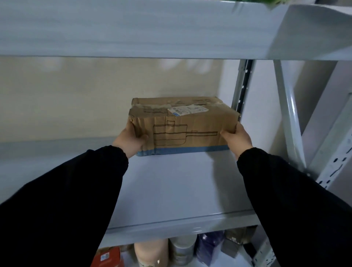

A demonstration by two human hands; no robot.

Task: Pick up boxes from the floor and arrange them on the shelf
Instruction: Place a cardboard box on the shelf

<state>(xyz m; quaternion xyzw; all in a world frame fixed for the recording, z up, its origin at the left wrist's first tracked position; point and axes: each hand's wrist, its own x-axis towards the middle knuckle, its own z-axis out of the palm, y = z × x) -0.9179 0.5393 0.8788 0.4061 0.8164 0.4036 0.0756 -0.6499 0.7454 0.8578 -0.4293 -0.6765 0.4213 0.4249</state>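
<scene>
Cardboard box (182, 125), brown and dented, sits toward the back right of the grey metal shelf (171, 186) in the head view, with its right end close to the slotted upright post (242, 85). Its lower edge meets the shelf surface, though whether its full weight is down cannot be told. A white shipping label (187, 110) lies on its taped top, a line drawing of a pan (175, 134) marks the near face, and a blue band (182, 150) runs along the bottom of that face. The left hand (131, 140) grips the left end of the box, thumb laid on the near face and the other fingers wrapped round the end, out of sight. The right hand (237, 138) grips the right end in the same way, thumb pressed on the near face by the corner and the remaining fingers hidden behind the end. Both arms reach forward in black sleeves (76, 190). A second grey shelf board (133, 28) spans the top of the view, with something green (274, 2) just showing above it, blurred. Behind the box is a pale wall (76, 95). Below the near edge of the shelf, a lower level holds an orange-red packet (106, 257), a beige container (152, 253), a pale tin (182, 249) and a dark purple pack (209, 245), standing side by side.
</scene>
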